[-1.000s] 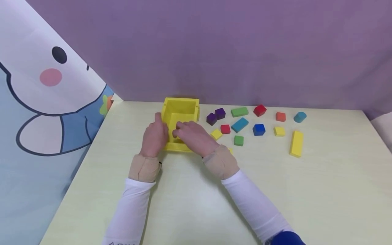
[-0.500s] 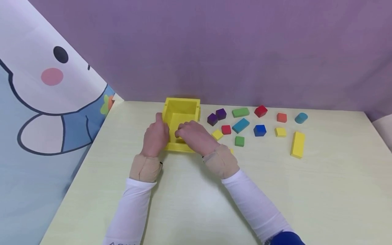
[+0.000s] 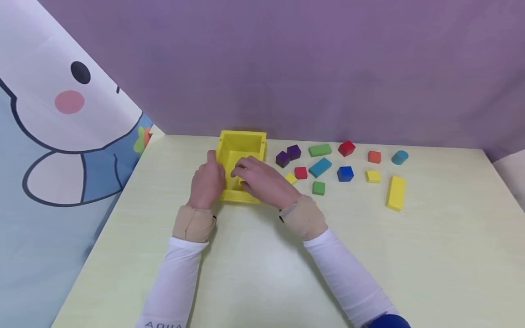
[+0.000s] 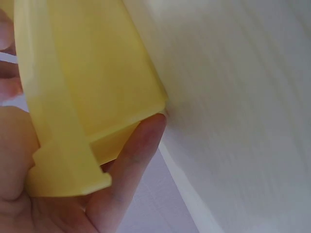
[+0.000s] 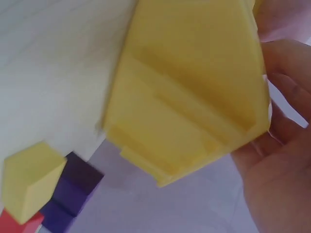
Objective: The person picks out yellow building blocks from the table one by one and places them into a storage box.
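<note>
A yellow open-topped box (image 3: 242,197) stands on the table against the purple backdrop. My left hand (image 3: 207,184) grips its left wall with the thumb along the rim; in the left wrist view a finger of the left hand (image 4: 129,170) reaches along the box's outside. My right hand (image 3: 264,180) hovers over the box's front right part, fingers loosely bent and parted from the thumb. Seen from the right wrist, the right hand (image 5: 279,179) is beyond the box wall (image 5: 184,97), which partly hides its fingers.
Right of the box lie purple cubes (image 3: 282,159), a yellow block (image 3: 290,178), red cube (image 3: 301,172), green cube (image 3: 318,188), blue rectangular block (image 3: 320,167), dark blue cube (image 3: 345,173), long yellow block (image 3: 395,193) and blue cylinder (image 3: 399,157). A purple curtain (image 3: 287,68) closes off the back.
The right hand's fingers have spread apart from a tighter curl, and its wrist has shifted slightly right, covering a yellow piece beside it. The left hand keeps its place on the box.
</note>
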### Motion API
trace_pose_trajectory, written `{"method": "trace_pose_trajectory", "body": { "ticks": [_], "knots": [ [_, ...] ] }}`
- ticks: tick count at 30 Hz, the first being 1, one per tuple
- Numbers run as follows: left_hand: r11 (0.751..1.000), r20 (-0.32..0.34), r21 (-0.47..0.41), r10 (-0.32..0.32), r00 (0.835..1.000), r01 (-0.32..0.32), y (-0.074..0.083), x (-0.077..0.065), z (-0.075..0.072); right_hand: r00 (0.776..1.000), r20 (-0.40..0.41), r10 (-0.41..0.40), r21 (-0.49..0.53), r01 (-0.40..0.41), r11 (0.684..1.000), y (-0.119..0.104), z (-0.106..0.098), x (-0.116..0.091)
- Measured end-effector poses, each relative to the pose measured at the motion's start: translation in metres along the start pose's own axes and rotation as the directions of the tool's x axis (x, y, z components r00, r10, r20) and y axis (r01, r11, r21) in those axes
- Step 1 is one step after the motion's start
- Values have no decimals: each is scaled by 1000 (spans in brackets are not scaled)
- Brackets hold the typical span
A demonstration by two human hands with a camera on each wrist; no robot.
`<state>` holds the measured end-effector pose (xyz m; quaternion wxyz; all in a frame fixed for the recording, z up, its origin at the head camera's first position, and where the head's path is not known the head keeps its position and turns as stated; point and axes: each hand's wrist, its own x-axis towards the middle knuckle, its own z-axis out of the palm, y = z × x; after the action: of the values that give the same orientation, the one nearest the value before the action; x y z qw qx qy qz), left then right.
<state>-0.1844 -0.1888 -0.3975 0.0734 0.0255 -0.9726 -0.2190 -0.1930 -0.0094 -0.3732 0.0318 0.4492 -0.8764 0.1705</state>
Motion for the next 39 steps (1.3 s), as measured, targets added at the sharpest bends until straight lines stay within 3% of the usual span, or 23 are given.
{"method": "trace_pose_trajectory", "body": {
  "ticks": [14,22,32,39],
  "knots": [
    [1000,19,-13,-21,1000,21,0,-1,0,980,-197,-7,52,18,998,11,-11,-22],
    [1000,22,-18,-2,1000,3,-1,-1,-2,970,-236,57,18,-55,998,21,-13,-35],
    [1000,38,-18,-9,999,10,-1,1,0,965,-84,247,5,-247,969,34,-17,-47],
    [1000,38,-13,-13,999,14,-1,1,0,941,49,334,18,-336,942,42,-20,-51]
  ]
}}
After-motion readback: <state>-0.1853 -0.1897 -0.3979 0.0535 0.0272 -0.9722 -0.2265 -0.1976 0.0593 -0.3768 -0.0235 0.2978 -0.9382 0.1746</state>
